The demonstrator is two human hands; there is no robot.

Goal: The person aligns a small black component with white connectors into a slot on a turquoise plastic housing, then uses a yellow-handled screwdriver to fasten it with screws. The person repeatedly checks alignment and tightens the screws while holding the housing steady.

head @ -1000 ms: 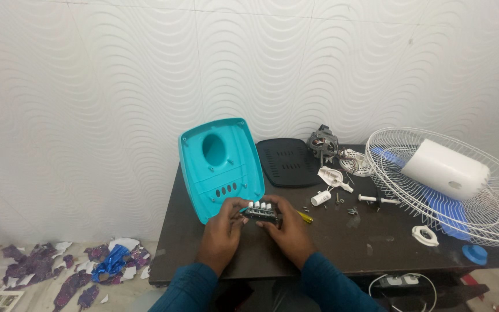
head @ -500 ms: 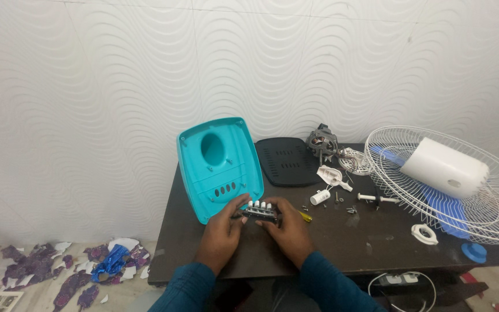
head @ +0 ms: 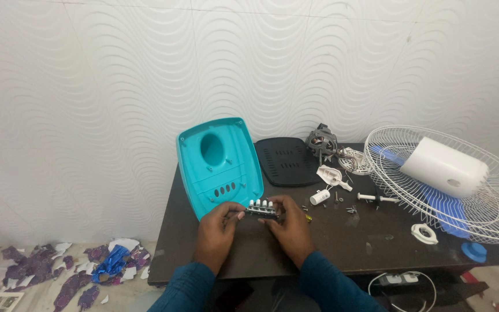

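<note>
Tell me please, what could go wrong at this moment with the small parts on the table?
Both hands, left hand and right hand, hold the push-button switch block above the dark table; it might slip. Loose screws lie near the right hand, so a sleeve could sweep them off. The blue knob sits near the table's front edge and may roll off.

The curved teal plastic cover (head: 219,167) looks smooth with a light gloss, and the flat black plastic plate (head: 287,160) beside it is matt with fine ribs. The round white wire grille (head: 495,222) looks like coated metal, the rounded white plastic housing (head: 444,167) is smooth, and the dark wooden surface (head: 376,248) is matt and scuffed.
</note>
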